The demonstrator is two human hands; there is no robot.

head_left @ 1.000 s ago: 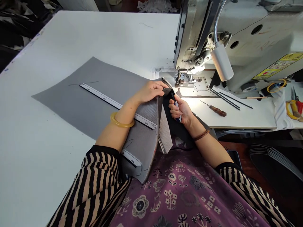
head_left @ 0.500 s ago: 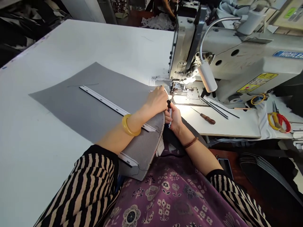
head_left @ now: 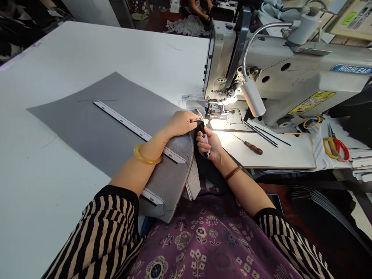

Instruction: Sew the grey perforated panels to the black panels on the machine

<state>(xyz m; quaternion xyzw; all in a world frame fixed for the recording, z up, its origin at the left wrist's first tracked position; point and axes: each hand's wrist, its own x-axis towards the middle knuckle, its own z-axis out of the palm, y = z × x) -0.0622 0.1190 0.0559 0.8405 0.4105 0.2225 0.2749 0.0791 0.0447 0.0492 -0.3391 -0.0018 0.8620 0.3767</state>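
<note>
A large grey fabric panel (head_left: 87,116) with white strips (head_left: 124,122) sewn on it lies on the white table. My left hand (head_left: 183,123) rests at the panel's right corner, its fingers pinching the edge of black fabric (head_left: 203,162). Close beside it, my right hand (head_left: 210,145) is wrapped round a small tool with a white and blue handle (head_left: 206,149), its black tip against the black fabric. Both hands are just in front of the sewing machine's lit needle area (head_left: 216,110).
The sewing machine (head_left: 279,73) with its lamp (head_left: 253,97) stands at the right. An awl (head_left: 252,147), thin black strips (head_left: 263,133) and red-and-yellow-handled scissors (head_left: 337,149) lie right of my hands. A person's arms (head_left: 197,9) show at the far back.
The view has shifted slightly. My left hand has moved left and away from my right hand, and more of the black fabric and the tool's handle now shows.
</note>
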